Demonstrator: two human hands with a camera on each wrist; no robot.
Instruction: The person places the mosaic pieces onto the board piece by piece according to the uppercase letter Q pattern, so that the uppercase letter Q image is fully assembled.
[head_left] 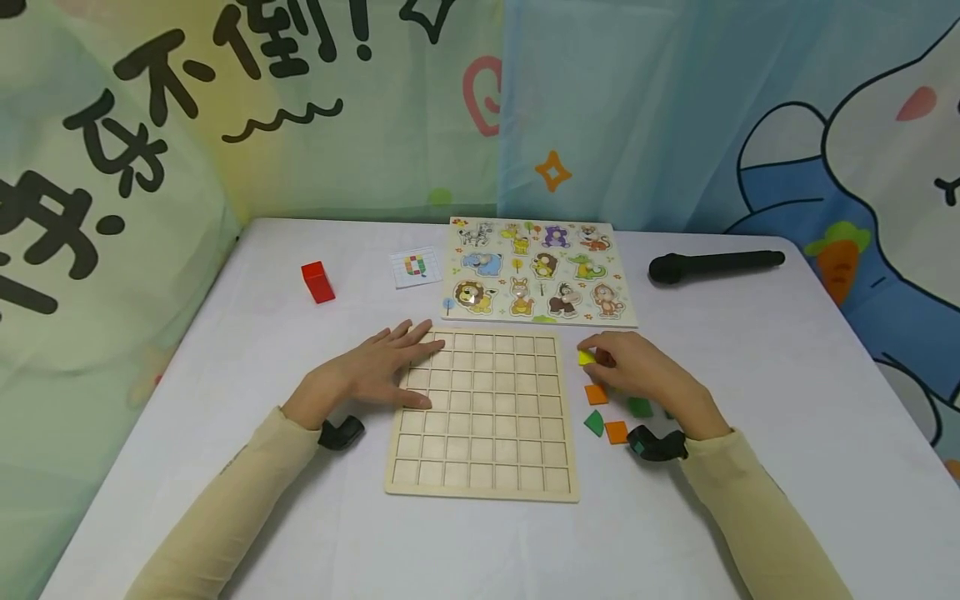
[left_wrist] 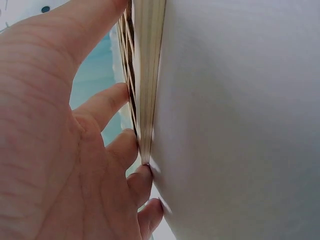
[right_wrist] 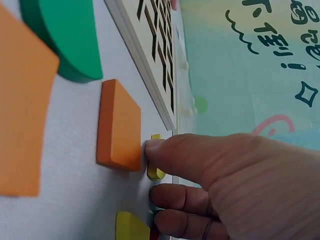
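Note:
A wooden grid board [head_left: 483, 414] lies flat on the table. My left hand [head_left: 382, 367] rests along its upper left edge with fingers spread, thumb and fingertips touching the frame. In the left wrist view, the fingers of the left hand [left_wrist: 80, 135] lie against the board's side [left_wrist: 147, 75]. Right of the board, my right hand [head_left: 637, 362] pinches a yellow block [head_left: 586, 357] between thumb and fingers, low over the table. The right wrist view shows the thumb on that yellow block [right_wrist: 156, 171]. Orange squares [head_left: 596, 395] and green curved blocks [head_left: 594, 423] lie nearby, some partly under the hand.
Behind the board lies an animal puzzle [head_left: 536, 271], with a small pattern card [head_left: 416, 267] to its left. A red block [head_left: 318, 282] stands at the back left. At the back right is a black microphone [head_left: 716, 265]. A printed curtain [head_left: 360, 108] hangs behind the table.

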